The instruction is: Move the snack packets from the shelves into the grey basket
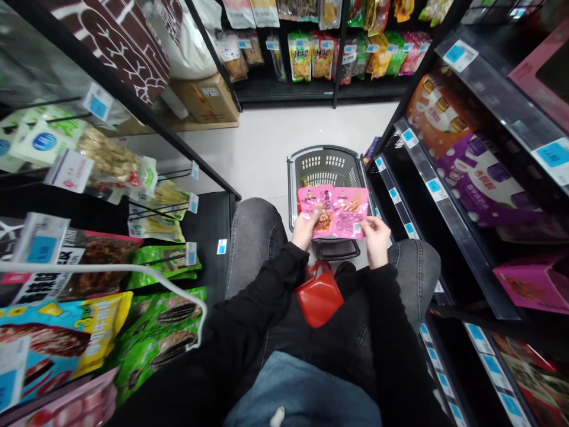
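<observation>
Side by side in front of me are two pink snack packets, or two joined panels; I cannot tell which. The left snack packet (320, 201) has a food picture, and the right snack packet (351, 207) has small print and a barcode. My left hand (304, 229) is closed on the lower left part, thumb on the front. At the lower right corner my right hand (376, 235) pinches the edge. Both are held over a grey shopping basket (306, 160) on the floor, hiding much of it. A shiny red bag (320, 299) lies between my legs.
Snack bags (164, 344) hang on the left rack, where a white rail (164, 276) sticks out. Shelves with boxed goods (480, 172) run along the right. A cardboard box (207, 101) stands at the far left, and a snack shelf (284, 90) crosses the aisle's end.
</observation>
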A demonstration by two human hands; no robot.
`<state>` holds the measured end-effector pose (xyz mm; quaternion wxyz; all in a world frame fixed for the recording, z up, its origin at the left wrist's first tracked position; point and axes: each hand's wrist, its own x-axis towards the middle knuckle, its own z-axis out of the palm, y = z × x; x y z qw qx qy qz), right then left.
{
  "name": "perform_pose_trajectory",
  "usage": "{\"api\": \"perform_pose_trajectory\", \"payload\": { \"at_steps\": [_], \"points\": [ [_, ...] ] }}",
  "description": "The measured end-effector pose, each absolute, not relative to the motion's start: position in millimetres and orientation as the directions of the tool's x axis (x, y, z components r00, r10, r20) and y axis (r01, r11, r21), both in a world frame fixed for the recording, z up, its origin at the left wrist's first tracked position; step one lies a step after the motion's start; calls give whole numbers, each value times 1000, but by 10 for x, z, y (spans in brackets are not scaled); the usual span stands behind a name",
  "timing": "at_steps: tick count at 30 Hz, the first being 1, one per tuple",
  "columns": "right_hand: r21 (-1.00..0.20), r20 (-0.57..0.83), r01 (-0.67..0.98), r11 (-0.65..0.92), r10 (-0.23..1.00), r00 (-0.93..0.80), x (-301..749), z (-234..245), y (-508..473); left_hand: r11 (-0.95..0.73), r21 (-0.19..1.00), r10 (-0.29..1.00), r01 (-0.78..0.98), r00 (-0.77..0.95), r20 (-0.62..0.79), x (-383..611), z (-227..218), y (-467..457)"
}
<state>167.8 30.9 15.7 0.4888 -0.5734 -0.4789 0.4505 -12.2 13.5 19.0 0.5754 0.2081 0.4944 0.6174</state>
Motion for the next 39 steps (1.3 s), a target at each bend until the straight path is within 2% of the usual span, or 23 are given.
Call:
{"api": "perform_pose_trajectory", "payload": {
  "at_steps": [3,6,9,12,14,16,18,19,21,23,25,28,32,34,37,39],
  "points": [
    [-975,-57,182,-125,938,343,1863,23,472,25,771,882,-636,-348,-316,-175,271,188],
    [-913,-93,340,-226,926,365,1900,-89,652,21,666,880,-746,-303,-366,-266,404,221],
    [-871,-133,409,-272,932,336,1790,-127,757,192,457,845,-868,-90,-527,-339,527,183],
    [-874,-144,412,-255,949,282,1653,-67,738,372,266,851,-889,213,-479,-349,578,85],
    [-913,-165,352,-208,975,149,1569,11,659,490,217,822,-844,365,-436,-311,564,25],
    [-970,-194,163,-178,977,-84,1482,96,543,622,185,740,-761,494,-457,-246,528,-9],
    [-978,-180,-55,-202,945,-274,1392,169,419,759,161,618,-631,621,-482,-172,483,-21],
    [-967,-175,-122,-224,931,-319,1350,198,365,812,158,560,-561,675,-480,-137,459,-23],
    [-953,-202,-152,-261,925,-322,1290,243,292,882,174,468,-439,766,-441,-83,410,-30],
    [-946,-235,-152,-286,929,-286,1279,273,275,893,240,449,-381,795,-408,-55,359,-37],
    [-950,-226,-171,-262,952,-205,1322,291,304,848,353,524,-395,724,-448,-55,315,-32],
    [-975,-170,-139,-173,985,-38,1449,303,385,699,509,715,-501,493,-496,-93,277,9],
    [-989,-147,3,-148,988,46,1598,313,439,638,616,770,-463,388,-506,-120,283,55],
    [-990,-136,23,-136,991,6,1648,321,427,610,656,791,-445,293,-536,-96,297,51],
    [-987,-157,60,-149,972,-176,1724,306,405,569,688,813,-451,183,-552,-62,314,51],
    [-978,-194,124,-168,950,-246,1760,255,425,573,725,812,-381,145,-565,-80,299,73]
  ]
}}
